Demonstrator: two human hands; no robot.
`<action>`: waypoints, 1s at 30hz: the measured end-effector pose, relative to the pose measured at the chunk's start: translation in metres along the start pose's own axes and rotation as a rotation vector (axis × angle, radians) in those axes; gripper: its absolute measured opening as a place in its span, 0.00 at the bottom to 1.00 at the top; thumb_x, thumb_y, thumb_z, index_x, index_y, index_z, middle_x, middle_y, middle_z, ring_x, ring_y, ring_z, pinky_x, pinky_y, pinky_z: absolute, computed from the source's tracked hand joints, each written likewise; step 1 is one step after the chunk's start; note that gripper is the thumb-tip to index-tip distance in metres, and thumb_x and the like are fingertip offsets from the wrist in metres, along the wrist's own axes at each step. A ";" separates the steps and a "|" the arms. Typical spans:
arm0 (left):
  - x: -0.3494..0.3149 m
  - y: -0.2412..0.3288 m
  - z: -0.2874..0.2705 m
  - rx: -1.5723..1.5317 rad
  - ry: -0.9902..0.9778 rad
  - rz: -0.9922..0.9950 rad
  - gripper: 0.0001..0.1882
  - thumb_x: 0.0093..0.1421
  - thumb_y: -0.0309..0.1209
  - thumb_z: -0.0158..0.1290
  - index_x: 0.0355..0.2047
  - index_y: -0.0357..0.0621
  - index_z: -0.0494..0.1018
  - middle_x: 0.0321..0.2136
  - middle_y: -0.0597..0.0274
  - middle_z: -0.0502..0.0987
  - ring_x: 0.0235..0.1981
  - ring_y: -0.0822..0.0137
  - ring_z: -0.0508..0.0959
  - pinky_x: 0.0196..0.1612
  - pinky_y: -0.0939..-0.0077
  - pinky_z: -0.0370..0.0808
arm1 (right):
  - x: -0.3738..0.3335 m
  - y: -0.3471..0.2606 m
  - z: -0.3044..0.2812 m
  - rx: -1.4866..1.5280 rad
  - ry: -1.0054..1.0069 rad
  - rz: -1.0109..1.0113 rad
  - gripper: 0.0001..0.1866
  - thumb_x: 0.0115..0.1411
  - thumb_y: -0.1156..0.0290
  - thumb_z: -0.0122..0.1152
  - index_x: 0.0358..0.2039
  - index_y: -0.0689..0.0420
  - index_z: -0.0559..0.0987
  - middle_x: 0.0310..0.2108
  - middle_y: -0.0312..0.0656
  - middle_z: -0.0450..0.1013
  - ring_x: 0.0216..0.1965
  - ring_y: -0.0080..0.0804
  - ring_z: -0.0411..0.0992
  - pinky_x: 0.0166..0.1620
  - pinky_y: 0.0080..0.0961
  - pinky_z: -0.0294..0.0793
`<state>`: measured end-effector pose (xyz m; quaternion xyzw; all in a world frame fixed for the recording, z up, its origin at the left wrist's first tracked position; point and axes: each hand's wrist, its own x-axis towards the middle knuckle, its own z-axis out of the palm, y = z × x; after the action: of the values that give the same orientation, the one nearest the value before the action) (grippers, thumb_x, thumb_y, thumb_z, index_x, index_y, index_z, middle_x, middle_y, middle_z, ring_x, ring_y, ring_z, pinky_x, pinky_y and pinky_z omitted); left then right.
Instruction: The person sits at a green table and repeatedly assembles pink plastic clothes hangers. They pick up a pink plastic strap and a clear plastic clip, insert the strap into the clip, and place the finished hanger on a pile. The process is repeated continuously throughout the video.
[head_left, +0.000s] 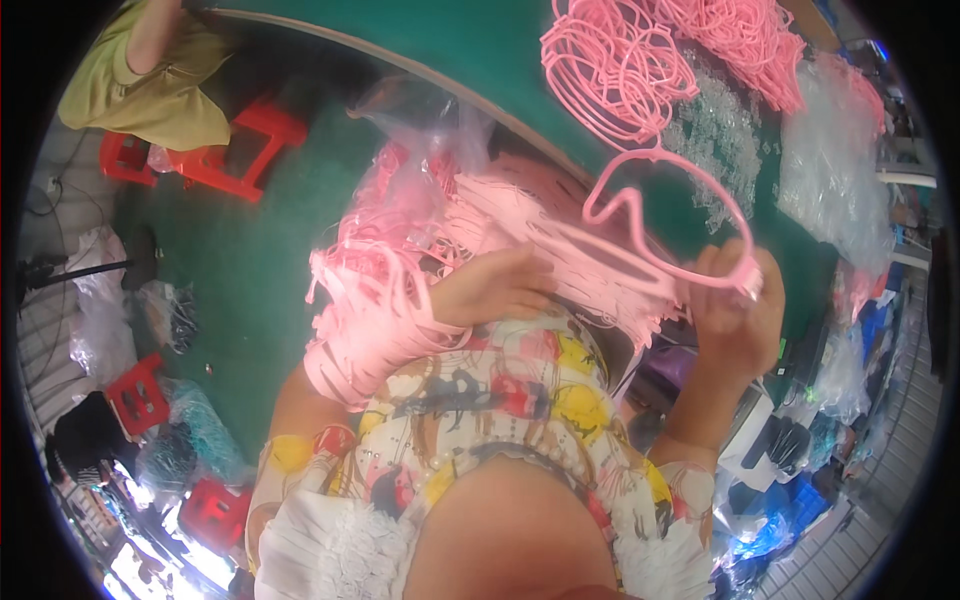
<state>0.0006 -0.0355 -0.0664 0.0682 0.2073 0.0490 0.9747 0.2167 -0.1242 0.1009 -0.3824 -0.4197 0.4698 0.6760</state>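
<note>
My right hand (738, 305) is closed on one end of a thin pink goggle-shaped frame (722, 187), which has a curved outer rim and a nose-like dip. A small clear piece shows at the pinched end. My left hand (497, 284) has its fingers stretched out and seems to hold nothing. Around my left forearm hangs a thick bunch of flat pink straps (362, 335). A layered heap of similar pink strips (590, 270) lies beyond and between my hands, its near edge by my body.
On the green table (430, 25) lie tangled pink frames (615, 75), a second pink heap (745, 45) and scattered small clear pieces (715, 140). A clear plastic bag (838, 150) is at the right. Red stools (250, 150) stand at the left beside another person in yellow-green clothing (150, 95).
</note>
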 end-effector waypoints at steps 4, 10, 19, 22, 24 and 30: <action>0.020 0.010 0.010 -0.329 -0.105 0.276 0.13 0.62 0.38 0.48 0.43 0.46 0.71 0.43 0.56 0.74 0.45 0.56 0.74 0.49 0.61 0.71 | -0.014 -0.014 -0.002 0.144 -0.080 -0.057 0.14 0.59 0.65 0.56 0.36 0.65 0.70 0.24 0.41 0.63 0.20 0.28 0.61 0.23 0.26 0.59; 0.023 0.024 -0.013 -0.513 0.047 0.632 0.11 0.59 0.31 0.49 0.43 0.48 0.70 0.45 0.58 0.73 0.48 0.58 0.71 0.53 0.56 0.67 | -0.049 -0.031 -0.045 0.194 0.058 -0.116 0.12 0.60 0.65 0.55 0.36 0.62 0.68 0.23 0.37 0.59 0.19 0.24 0.56 0.24 0.24 0.58; 0.001 0.035 0.011 -0.033 -0.202 0.649 0.17 0.66 0.40 0.44 0.49 0.41 0.67 0.26 0.69 0.65 0.32 0.69 0.67 0.45 0.65 0.66 | -0.056 0.026 -0.053 0.284 0.110 0.008 0.09 0.59 0.68 0.56 0.32 0.59 0.69 0.22 0.36 0.60 0.20 0.25 0.57 0.23 0.26 0.58; -0.009 0.030 0.054 0.174 -0.063 0.582 0.19 0.67 0.43 0.42 0.45 0.40 0.68 0.25 0.71 0.62 0.29 0.72 0.64 0.39 0.72 0.65 | -0.050 0.061 -0.031 0.319 0.049 0.106 0.08 0.57 0.68 0.58 0.30 0.56 0.69 0.24 0.39 0.64 0.18 0.26 0.60 0.22 0.25 0.58; -0.010 0.031 0.060 0.217 -0.048 0.530 0.20 0.67 0.45 0.42 0.42 0.39 0.68 0.25 0.71 0.62 0.29 0.73 0.63 0.36 0.76 0.63 | -0.065 0.088 -0.058 0.226 -0.032 0.333 0.15 0.54 0.66 0.61 0.39 0.60 0.71 0.31 0.43 0.68 0.27 0.31 0.67 0.31 0.28 0.66; -0.016 0.021 0.069 0.376 0.107 0.500 0.19 0.65 0.45 0.46 0.36 0.40 0.71 0.22 0.71 0.67 0.24 0.77 0.65 0.28 0.81 0.62 | -0.063 0.083 -0.043 -0.774 0.079 0.071 0.34 0.46 0.70 0.62 0.55 0.64 0.66 0.52 0.50 0.65 0.56 0.43 0.63 0.60 0.36 0.58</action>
<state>0.0137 -0.0250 0.0058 0.2934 0.2404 0.2515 0.8904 0.2171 -0.1672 -0.0029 -0.6410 -0.5261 0.2848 0.4809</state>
